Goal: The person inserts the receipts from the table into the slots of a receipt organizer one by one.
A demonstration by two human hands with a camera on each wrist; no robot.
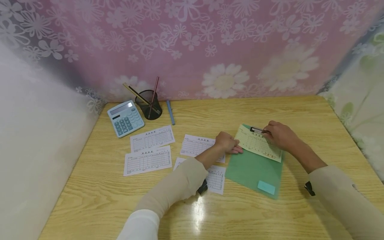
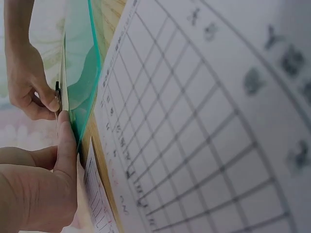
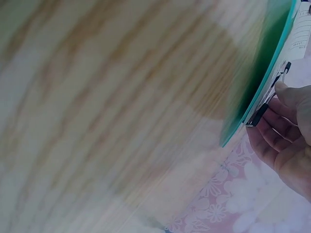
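Clipbd (image 1: 250, 170) long axis near-far, clip (image 1: 256, 130) end away; L hand (image 1: 227, 142) pinches slip (image 1: 251, 142), R hand (image 1: 281, 136) clip.

Left sleeve (image 1: 172, 186): we are seeing plain beige cloth, loose and softly creased, widening at its cuff (image 1: 196, 175).
Upper left arm: we are noticing a white sleeve section (image 1: 141, 225), meeting the beige along a rounded edge.
Right sleeve (image 1: 339, 191): we are finding the same beige, with a broad cuff ending on the forearm.
Sleeve mark (image 1: 354, 186): we are spotting a small dark patch on the right sleeve, too tiny for reading.
Black pieces: we are seeing one dark, blocky part (image 1: 202, 187) at the left cuff and another (image 1: 309, 188) beside the right.
Hands: we are looking at a bare left hand (image 1: 227, 143) and a bare right hand (image 1: 280, 136).
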